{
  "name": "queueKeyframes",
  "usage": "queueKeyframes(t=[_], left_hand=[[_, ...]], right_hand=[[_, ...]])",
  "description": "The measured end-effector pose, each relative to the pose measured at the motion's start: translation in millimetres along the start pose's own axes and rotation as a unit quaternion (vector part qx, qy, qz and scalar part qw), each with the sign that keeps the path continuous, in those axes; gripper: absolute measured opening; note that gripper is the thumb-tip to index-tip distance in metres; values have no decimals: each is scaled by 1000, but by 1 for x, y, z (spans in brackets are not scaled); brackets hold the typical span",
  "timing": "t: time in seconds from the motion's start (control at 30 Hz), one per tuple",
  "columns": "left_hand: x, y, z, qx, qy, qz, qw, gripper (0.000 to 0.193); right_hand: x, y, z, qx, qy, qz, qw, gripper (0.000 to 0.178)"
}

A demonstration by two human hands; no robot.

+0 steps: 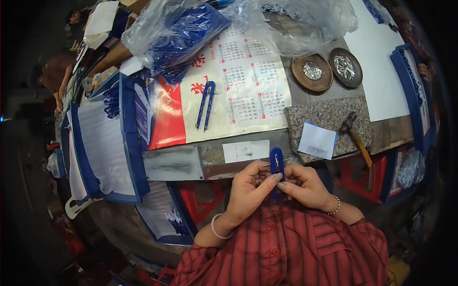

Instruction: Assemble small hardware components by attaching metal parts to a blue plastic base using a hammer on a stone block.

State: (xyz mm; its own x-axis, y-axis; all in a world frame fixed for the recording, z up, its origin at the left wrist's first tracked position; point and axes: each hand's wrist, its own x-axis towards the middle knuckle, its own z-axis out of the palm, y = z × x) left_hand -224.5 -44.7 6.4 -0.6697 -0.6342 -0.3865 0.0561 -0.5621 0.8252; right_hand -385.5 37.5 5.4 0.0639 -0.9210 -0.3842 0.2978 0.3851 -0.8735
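Close to my chest, at the near edge of the table, I hold a blue drawing compass (pixel 275 164) upright with its rounded head up. My left hand (pixel 255 186) grips it from the left, thumb pressed on its legs. From the other side my right hand (pixel 303 186) pinches the same legs, its thumb tip near the left one. A thin metal pin shows across the compass below its head. The fingers hide part of the legs. A second blue compass (pixel 204 106) lies with its legs slightly apart on a calendar sheet (pixel 257 95).
Right of my hands, a granite slab (pixel 343 106) bears a hammer (pixel 350 126) and a paper square (pixel 317 140). Beyond are two round dishes (pixel 298 78) of small metal parts. Plastic bags (pixel 191 28) of blue pieces lie far back; a blue tray (pixel 136 157) stands left. A metal plate (pixel 174 163) lies nearby.
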Motion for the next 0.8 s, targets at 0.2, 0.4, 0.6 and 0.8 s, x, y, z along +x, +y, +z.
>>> queueKeyframes(t=[0.2, 0.4, 0.6, 0.8], left_hand=[[7, 3, 15, 16, -2, 4, 1000, 17], [11, -1, 25, 42, 2, 29, 999, 17], [10, -9, 31, 43, 6, 53, 998, 17], [11, -12, 26, 44, 67, 82, 993, 14]], right_hand=[[-6, 1, -11, -20, -3, -7, 1000, 13], [-9, -2, -25, -51, -24, -13, 998, 14], [-13, -2, -30, -54, -23, -35, 998, 13], [-11, 3, -21, -122, -26, -34, 992, 19]])
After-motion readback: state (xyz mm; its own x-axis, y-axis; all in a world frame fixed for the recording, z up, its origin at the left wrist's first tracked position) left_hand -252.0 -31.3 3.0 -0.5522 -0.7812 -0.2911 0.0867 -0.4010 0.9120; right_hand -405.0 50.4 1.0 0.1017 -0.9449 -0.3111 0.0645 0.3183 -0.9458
